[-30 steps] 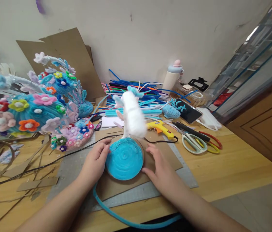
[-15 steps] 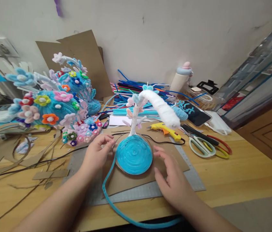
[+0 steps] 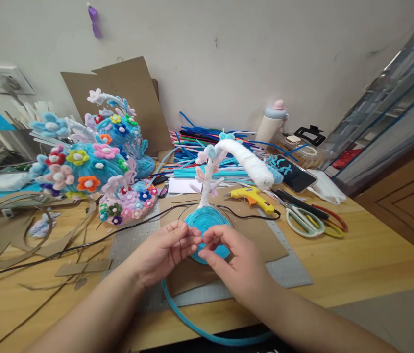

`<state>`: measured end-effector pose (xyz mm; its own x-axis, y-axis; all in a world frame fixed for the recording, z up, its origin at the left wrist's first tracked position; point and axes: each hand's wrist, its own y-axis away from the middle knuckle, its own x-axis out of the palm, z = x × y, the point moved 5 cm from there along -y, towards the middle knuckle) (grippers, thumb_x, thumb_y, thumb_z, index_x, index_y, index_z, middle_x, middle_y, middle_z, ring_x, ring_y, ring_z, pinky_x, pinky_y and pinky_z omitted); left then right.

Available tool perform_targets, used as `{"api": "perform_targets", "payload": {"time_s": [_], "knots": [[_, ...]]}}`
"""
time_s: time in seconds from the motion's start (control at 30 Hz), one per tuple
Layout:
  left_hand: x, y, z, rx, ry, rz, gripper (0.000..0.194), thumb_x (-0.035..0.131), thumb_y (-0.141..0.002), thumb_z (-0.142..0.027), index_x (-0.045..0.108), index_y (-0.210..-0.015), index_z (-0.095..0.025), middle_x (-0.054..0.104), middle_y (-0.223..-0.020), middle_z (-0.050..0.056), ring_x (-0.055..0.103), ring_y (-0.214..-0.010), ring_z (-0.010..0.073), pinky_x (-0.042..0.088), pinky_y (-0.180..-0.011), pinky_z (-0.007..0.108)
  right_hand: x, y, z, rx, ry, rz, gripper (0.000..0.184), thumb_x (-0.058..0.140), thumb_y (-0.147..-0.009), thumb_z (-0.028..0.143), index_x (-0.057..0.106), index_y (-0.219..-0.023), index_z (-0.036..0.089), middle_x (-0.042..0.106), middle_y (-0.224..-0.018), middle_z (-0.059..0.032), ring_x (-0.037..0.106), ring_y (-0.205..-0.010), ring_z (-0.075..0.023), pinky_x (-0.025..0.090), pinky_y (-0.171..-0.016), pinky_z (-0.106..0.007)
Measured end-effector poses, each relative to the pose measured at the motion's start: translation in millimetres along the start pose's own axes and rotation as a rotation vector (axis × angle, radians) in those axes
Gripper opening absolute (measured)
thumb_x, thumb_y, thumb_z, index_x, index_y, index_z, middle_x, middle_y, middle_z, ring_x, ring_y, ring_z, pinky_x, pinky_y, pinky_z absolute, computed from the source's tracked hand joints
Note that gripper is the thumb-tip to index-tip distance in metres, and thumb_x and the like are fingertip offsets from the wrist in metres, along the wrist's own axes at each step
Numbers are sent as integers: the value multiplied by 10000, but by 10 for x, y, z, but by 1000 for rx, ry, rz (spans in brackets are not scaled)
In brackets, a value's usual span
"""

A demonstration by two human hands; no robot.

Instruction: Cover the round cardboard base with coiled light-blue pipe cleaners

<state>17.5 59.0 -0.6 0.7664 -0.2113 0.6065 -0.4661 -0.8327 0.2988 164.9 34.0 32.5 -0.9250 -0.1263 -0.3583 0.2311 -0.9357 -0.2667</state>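
My left hand (image 3: 164, 250) and my right hand (image 3: 238, 262) meet fingertip to fingertip above a round base wound in blue chenille stem (image 3: 207, 218). Thumb and fingers of both are pinched together; anything between them is too small to make out. From the back of the base rises a white wrapped stalk (image 3: 208, 184) with small pink, lilac and blue petals, bending over to the right into a thick white padded end (image 3: 251, 164). A loose blue chenille strip (image 3: 188, 321) curves from the base's left side, partly behind my left hand, toward the table's front edge.
Cardboard (image 3: 265, 240) on a grey cutting mat (image 3: 295, 274) lies beneath the base. To the right are a yellow glue gun (image 3: 256, 197) and scissors (image 3: 304, 223). Flower-covered blue pieces (image 3: 92, 169) stand left, cardboard scraps (image 3: 82, 267) nearer. Chenille stems (image 3: 207, 147) are piled behind.
Both hands have come inward from either side of the blue base and now meet over it, fingers pinched and covering part of it. The view has shifted slightly.
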Motion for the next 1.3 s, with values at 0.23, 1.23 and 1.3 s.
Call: {"api": "perform_targets", "payload": {"time_s": [0.23, 1.23, 1.3], "knots": [[104, 50, -1, 84, 0, 111, 158, 674, -842, -238, 563, -768, -153, 734, -960, 73, 698, -852, 146, 525, -817, 257, 49, -11, -100, 22, 32, -85, 82, 617, -814, 188, 567, -865, 227, 614, -767, 30, 602, -701, -135, 500, -637, -273], [16, 13, 20, 119, -328, -31, 281, 660, -832, -412, 506, -789, -181, 746, -955, 91, 679, -937, 205, 448, -878, 342, -132, -92, -227, 55, -34, 29, 161, 550, -843, 219, 572, -684, 202, 516, -658, 20, 495, -649, -140, 404, -598, -261], [-3, 13, 23, 116, -309, -21, 256, 648, -847, -394, 518, -797, -179, 742, -982, 95, 675, -957, 200, 438, -912, 349, -144, -96, -257, 118, -100, 16, 159, 556, -844, 263, 576, -697, 203, 505, -629, 30, 485, -609, -132, 403, -563, -253]]}}
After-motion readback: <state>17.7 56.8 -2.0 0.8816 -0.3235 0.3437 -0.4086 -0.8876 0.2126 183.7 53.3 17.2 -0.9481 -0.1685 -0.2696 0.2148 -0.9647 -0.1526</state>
